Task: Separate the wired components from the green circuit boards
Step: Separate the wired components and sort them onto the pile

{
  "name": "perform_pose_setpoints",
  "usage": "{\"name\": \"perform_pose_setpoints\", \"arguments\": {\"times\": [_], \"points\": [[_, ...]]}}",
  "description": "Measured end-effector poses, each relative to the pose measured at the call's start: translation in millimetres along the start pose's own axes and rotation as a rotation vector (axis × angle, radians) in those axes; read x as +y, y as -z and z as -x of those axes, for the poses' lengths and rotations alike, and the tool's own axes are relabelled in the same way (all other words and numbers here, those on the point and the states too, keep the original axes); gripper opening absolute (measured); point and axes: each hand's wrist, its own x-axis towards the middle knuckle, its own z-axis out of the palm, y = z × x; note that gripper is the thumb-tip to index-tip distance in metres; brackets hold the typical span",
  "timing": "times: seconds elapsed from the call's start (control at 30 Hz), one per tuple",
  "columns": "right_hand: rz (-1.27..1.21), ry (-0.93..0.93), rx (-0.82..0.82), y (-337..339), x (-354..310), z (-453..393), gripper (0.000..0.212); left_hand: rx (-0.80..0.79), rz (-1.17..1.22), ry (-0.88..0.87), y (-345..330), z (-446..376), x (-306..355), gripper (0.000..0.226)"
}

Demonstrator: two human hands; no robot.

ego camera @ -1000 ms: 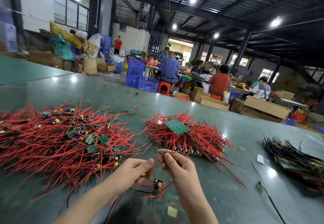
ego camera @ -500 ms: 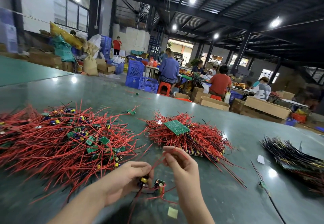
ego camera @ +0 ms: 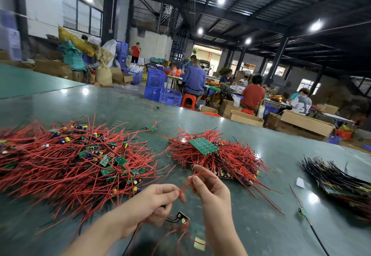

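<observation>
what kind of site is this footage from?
Likely a factory or workshop floor doing manual electronics sorting: heaps of red wires with small boards on a long green table, seated workers at other benches, and blue crates stacked behind.

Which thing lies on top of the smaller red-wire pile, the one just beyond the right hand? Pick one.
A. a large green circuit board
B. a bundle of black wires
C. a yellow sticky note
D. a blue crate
A: a large green circuit board lies flat on top of the smaller red-wire pile, beyond the right hand.
</observation>
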Motion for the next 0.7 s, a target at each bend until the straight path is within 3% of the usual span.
{"name": "perform_pose_setpoints", "arguments": {"times": [0.17, 0.4, 0.6, 0.7], "points": [[0.176, 0.110, -0.047, 1, -5, 1, 0.024, -0.014, -0.194, -0.055, -1, 1, -3, 0.017], [0.066, 0.063, -0.047, 5, -6, 0, 0.015, -0.012, 0.093, -0.006, 5, -1, -1, 0.019], [-0.008, 0.063, -0.027, 12, -8, -3, 0.015, 0.002, 0.057, 0.024, 10, -2, -4, 0.018], [0.025, 0.075, -0.065, 16, -9, -5, 0.016, 0.040, -0.091, -0.021, 10, -2, -5, 0.018]]}}
